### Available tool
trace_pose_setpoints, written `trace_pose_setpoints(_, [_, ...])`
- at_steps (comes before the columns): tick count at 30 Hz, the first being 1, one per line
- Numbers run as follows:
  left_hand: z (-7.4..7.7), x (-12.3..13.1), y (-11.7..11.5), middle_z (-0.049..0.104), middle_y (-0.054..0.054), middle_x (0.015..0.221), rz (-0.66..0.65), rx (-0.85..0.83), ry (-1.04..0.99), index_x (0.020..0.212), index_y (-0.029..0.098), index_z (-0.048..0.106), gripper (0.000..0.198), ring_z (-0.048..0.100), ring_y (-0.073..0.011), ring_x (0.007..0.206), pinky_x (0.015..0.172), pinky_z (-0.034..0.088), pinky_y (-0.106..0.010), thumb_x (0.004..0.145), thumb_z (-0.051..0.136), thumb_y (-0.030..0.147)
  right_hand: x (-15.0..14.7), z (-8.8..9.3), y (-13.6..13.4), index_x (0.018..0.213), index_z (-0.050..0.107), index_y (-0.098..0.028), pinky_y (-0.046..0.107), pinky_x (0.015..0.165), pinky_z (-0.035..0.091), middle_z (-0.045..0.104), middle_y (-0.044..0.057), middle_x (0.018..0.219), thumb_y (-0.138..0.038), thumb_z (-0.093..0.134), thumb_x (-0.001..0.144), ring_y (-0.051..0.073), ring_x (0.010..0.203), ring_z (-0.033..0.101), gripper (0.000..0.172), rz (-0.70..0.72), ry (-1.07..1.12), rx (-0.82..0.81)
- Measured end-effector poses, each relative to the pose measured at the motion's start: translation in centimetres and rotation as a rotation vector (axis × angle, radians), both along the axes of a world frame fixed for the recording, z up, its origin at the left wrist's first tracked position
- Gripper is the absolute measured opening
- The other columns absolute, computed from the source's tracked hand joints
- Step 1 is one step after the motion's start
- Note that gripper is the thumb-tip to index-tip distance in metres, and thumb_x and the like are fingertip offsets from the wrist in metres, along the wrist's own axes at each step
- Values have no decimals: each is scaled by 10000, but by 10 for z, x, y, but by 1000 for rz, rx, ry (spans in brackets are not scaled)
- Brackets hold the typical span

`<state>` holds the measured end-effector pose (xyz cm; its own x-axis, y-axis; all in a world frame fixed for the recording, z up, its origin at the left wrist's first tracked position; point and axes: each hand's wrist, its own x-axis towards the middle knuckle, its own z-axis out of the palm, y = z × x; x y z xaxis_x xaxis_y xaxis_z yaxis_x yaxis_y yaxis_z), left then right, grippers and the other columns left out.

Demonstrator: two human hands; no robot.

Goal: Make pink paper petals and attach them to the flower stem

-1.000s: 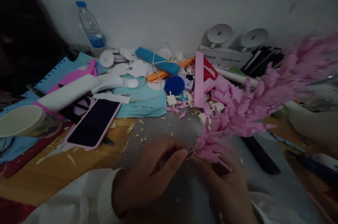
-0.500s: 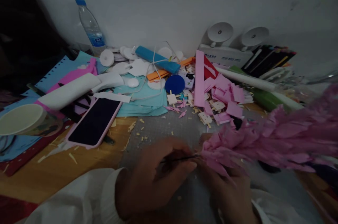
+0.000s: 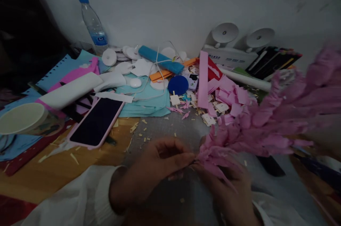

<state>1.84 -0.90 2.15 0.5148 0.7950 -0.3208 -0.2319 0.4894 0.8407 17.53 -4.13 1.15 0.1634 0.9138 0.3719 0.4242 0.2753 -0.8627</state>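
Note:
A long spray of pink crepe-paper flowers (image 3: 255,126) slants up toward the right, its narrow base near the middle of the desk. My right hand (image 3: 229,187) is closed around that base from below, partly covered by hanging petals. With thumb and fingertips pressed together, my left hand (image 3: 162,165) pinches the thin stem just left of the lowest petals. The stem itself is mostly hidden by my fingers.
Pink paper pieces (image 3: 231,94), a blue round lid (image 3: 178,85) and small cards lie behind my hands. To the left are a phone (image 3: 97,121), a paper cup (image 3: 23,117), teal paper (image 3: 144,107) and a water bottle (image 3: 93,23). A router-like box (image 3: 229,55) stands against the wall.
The flower spray has tilted more upward at its right end. My left fingers have closed up at its base; the dark stem seen between them earlier is now hidden.

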Motion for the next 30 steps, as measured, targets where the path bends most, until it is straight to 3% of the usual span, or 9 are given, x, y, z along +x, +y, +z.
trace_pose_setpoints(4, [-4, -1, 2, 555, 38, 640, -30, -129, -113, 760, 146, 572, 244, 429, -22, 458, 419, 277, -144, 723, 758, 299, 0, 2, 2, 555, 659, -217, 190, 374, 472, 629, -20, 485, -350, 741, 718, 129, 411, 564, 226, -6, -42, 10])
trace_pose_setpoints(6, [-6, -1, 2, 560, 40, 652, -12, -103, -83, 785, 163, 556, 257, 447, -34, 473, 421, 298, -144, 712, 769, 287, 0, 1, 2, 533, 642, -215, 193, 355, 461, 614, -21, 460, -354, 732, 723, 129, 392, 548, 253, 1, -41, -15])
trace_pose_setpoints(13, [-2, -1, -6, 618, -7, 847, 258, 537, 301, 744, 187, 692, 42, 584, -95, 669, 575, 460, -189, 781, 698, 207, 3, -16, -4, 564, 642, -218, 227, 364, 430, 590, -18, 453, -310, 718, 725, 144, 405, 520, 200, -18, 11, -107])
trace_pose_setpoints(18, [4, -1, -9, 680, -32, 815, 234, 773, 449, 797, 186, 738, 101, 630, -136, 750, 691, 498, -221, 824, 642, 170, 7, -22, -6, 619, 672, -217, 246, 418, 443, 642, -2, 547, -305, 706, 738, 161, 473, 560, 152, -50, 15, -143])
trace_pose_setpoints(21, [3, 0, -6, 683, -53, 814, 174, 705, 386, 799, 162, 731, 113, 620, -137, 691, 608, 491, -220, 831, 633, 210, 7, -17, -4, 718, 696, -220, 273, 504, 493, 679, 15, 656, -302, 720, 733, 192, 585, 613, 86, -29, 50, -150])
trace_pose_setpoints(24, [-1, 0, -2, 647, -43, 804, 97, 508, 247, 792, 151, 709, 122, 544, -88, 553, 493, 436, -199, 819, 645, 251, 6, -14, -1, 733, 686, -215, 302, 574, 519, 678, 26, 694, -298, 734, 732, 213, 662, 633, 95, 11, 73, -159])
trace_pose_setpoints(30, [-11, 0, 2, 489, 39, 600, 20, 216, -32, 673, 144, 636, 252, 389, -47, 472, 455, 296, -186, 797, 676, 359, 2, -15, 1, 839, 687, -228, 306, 659, 543, 698, 27, 796, -257, 729, 744, 221, 783, 658, 109, 103, 216, -144])
